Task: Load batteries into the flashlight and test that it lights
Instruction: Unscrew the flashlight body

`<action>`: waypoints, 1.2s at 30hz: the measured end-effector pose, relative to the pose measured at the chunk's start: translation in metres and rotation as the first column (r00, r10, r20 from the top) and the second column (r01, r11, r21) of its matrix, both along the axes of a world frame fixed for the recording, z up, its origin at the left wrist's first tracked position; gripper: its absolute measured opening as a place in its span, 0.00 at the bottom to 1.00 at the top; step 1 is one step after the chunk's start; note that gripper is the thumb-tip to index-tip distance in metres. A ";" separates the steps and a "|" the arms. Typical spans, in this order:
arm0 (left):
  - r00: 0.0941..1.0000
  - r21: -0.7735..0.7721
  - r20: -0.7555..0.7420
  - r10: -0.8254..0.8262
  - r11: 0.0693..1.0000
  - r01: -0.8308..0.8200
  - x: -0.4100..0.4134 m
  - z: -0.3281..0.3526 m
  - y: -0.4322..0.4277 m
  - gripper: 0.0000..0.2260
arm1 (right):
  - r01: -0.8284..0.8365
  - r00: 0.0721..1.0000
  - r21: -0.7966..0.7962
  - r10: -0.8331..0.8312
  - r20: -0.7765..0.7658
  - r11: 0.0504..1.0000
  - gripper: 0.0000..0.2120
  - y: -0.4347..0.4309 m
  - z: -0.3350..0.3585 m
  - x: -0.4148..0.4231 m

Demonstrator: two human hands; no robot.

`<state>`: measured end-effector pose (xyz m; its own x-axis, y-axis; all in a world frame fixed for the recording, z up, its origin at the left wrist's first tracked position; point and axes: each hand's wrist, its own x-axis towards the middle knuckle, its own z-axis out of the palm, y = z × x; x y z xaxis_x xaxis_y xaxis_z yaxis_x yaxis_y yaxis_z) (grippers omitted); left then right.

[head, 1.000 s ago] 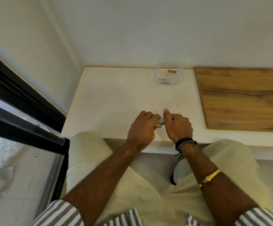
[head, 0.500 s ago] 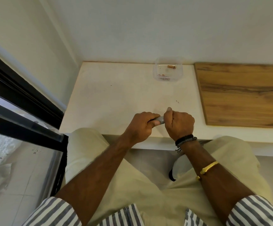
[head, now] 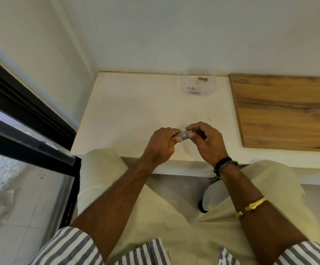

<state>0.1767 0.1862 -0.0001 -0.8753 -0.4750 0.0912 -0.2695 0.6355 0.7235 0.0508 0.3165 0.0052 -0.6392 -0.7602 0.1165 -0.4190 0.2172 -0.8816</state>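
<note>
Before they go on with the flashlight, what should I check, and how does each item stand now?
1. Grip on the flashlight: ok; the left hand grips its body, the right hand pinches its end.
2. Held over the table, so dropped parts land there: ok.
3. Cells loaded inside: cannot tell; fingers cover it.
4. End cap on or off: cannot tell.
5. Spare battery available: ok; one lies in the clear container at the back.
</note>
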 end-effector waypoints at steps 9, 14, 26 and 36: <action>0.998 -0.046 0.058 0.004 0.999 -0.001 0.000 -0.007 -0.001 0.10 | 0.095 0.979 0.110 -0.113 0.170 0.989 0.12 0.002 0.001 -0.004; 0.998 -0.050 0.065 0.010 0.999 -0.007 0.000 -0.007 -0.001 0.10 | 0.014 0.994 0.031 -0.018 0.111 0.999 0.07 0.006 0.000 -0.008; 0.996 -0.070 0.093 0.010 0.998 -0.003 0.000 -0.007 0.001 0.11 | 0.078 0.985 0.140 -0.098 0.143 0.987 0.10 0.005 0.003 -0.006; 0.994 -0.074 0.105 -0.005 0.997 0.013 0.001 -0.009 0.000 0.10 | -0.045 0.984 0.018 0.041 0.171 0.999 0.15 0.007 0.003 -0.010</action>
<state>0.1777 0.1859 -0.0091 -0.8860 -0.4625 0.0335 -0.3356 0.6893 0.6420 0.0406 0.3235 0.0086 -0.6147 -0.7887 -0.0079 -0.2728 0.2220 -0.9361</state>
